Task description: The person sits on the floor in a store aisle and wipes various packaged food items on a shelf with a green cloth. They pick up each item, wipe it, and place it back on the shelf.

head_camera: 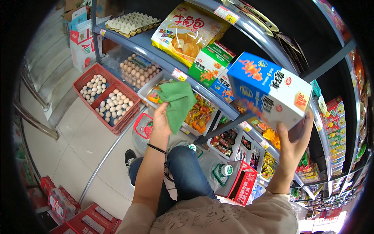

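Observation:
My left hand point(162, 117) grips a green cloth point(178, 102), which hangs over the edge of a plastic bin of wrapped snacks. Raised at the right, my right hand point(295, 140) holds a blue and white snack carton point(268, 87) by its near end, tilted in front of the shelf. Behind it on the shelf stand a green and white snack carton point(209, 65) and a similar blue carton point(222, 87). Left of these a large yellow and white bag of croissants point(187, 32) leans back. A grey egg tray point(131, 23) rests at the shelf's left end.
A red plastic crate point(117, 128) of eggs sits on the floor at the left, beside a clear pack of brown eggs point(138, 70). Large water bottles point(214, 172) and a red carton point(242, 184) stand near my legs. A dark metal post point(225, 128) crosses the shelf front.

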`<state>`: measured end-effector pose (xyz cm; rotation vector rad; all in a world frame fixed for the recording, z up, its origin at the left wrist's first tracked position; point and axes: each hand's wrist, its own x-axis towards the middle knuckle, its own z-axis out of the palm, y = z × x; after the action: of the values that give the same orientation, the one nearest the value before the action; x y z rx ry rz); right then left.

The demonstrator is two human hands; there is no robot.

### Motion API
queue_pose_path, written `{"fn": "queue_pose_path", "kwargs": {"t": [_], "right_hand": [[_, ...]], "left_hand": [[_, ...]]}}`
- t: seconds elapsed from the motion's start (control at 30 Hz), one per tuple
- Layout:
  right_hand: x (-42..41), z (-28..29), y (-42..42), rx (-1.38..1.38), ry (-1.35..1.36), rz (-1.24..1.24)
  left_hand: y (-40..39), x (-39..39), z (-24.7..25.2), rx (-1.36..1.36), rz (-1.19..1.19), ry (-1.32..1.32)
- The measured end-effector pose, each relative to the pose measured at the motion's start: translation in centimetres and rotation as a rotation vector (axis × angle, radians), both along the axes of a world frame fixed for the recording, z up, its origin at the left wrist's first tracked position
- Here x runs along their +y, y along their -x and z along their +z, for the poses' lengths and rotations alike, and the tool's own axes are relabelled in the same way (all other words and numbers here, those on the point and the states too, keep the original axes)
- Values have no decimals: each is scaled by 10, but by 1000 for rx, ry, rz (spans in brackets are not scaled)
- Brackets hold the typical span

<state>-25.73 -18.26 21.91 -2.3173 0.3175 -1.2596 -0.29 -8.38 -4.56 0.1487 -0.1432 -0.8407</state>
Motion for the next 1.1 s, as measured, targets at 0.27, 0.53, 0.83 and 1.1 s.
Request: {"fn": "queue_pose_path", "kwargs": {"t": [0.27, 0.53, 0.83, 1.1], "right_hand": [[-1, -43, 3, 149, -550, 98], [3, -114, -14, -435, -1017, 209], [47, -121, -16, -181, -871, 299], [64, -122, -9, -163, -1080, 425]], "left_hand": [[118, 22, 66, -184, -153, -33], [188, 47, 89, -116, 39, -148], [191, 60, 119, -146, 147, -225], [176, 68, 115, -607, 698, -811]]}}
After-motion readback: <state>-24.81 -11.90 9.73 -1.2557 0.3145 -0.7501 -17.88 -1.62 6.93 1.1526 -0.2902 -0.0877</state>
